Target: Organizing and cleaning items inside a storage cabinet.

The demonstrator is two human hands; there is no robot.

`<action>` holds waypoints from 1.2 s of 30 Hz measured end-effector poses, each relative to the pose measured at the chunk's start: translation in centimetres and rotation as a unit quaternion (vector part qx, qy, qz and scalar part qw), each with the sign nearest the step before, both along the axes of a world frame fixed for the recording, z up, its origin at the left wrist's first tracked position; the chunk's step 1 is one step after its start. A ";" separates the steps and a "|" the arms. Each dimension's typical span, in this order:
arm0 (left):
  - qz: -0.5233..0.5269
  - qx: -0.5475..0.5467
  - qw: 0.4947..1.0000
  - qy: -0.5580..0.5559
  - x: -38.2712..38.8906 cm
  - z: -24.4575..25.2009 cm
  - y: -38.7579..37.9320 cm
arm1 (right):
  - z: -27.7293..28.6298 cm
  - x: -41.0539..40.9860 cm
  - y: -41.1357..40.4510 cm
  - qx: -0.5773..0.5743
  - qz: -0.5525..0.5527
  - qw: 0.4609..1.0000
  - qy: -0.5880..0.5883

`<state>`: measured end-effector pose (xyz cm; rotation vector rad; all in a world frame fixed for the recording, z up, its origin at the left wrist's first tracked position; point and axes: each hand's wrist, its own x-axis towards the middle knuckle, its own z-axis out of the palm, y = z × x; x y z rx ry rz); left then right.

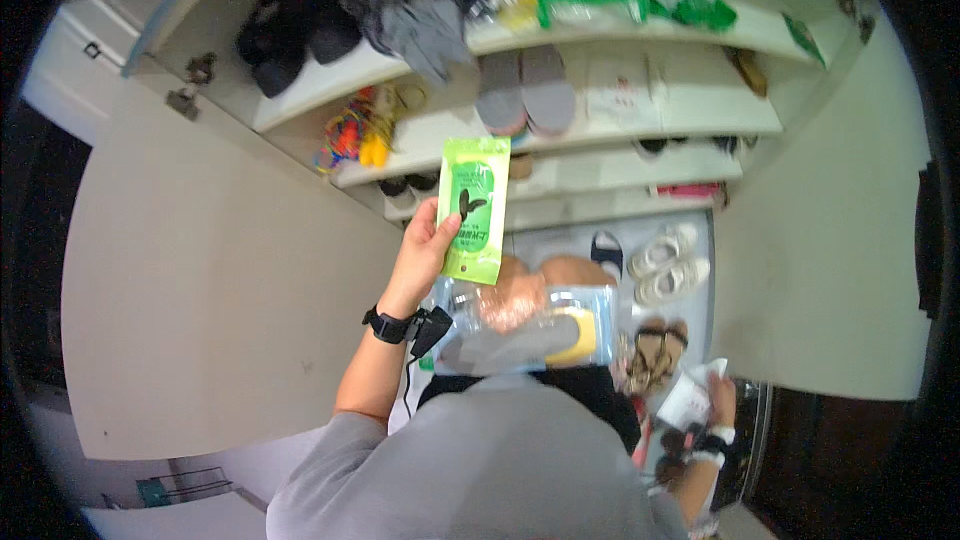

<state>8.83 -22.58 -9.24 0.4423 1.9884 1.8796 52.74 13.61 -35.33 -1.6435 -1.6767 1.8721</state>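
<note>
My left hand (pixel 424 255) grips the lower left edge of a green plastic packet (pixel 474 202) with printed writing, held up before the open cabinet. Down at the right, my right hand (pixel 721 399) holds a white packet (pixel 688 397), partly blurred. Across my lap lies a clear plastic bag (pixel 525 337) with a grey and yellow item inside. Straight ahead, a pair of grey slippers (pixel 525 90) rests on the middle shelf.
Cabinet doors stand open at left (pixel 217 270) and right (pixel 817 255). The top shelf (pixel 330 82) bears black shoes, grey cloth and green-and-clear packages. Colourful cords (pixel 349 135) lie on the shelf below. White shoes (pixel 667 262) and strappy sandals (pixel 654 356) are on the floor at right.
</note>
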 end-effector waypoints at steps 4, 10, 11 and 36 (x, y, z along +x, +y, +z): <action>-0.038 -0.030 0.996 0.070 -2.3 4.0 -0.8 | 9.8 -5.7 -1.5 -0.045 -0.066 0.979 0.185; -0.133 0.045 0.969 0.205 -4.3 16.6 0.3 | 19.7 -12.1 -4.9 -0.023 0.001 0.936 0.351; -0.100 0.034 0.964 0.244 -5.8 18.1 0.7 | 20.8 -12.2 -5.3 -0.012 -0.004 0.936 0.352; 0.067 -0.061 0.812 0.577 -9.8 17.2 17.3 | 25.1 -16.8 -6.2 -0.004 -0.122 0.896 0.427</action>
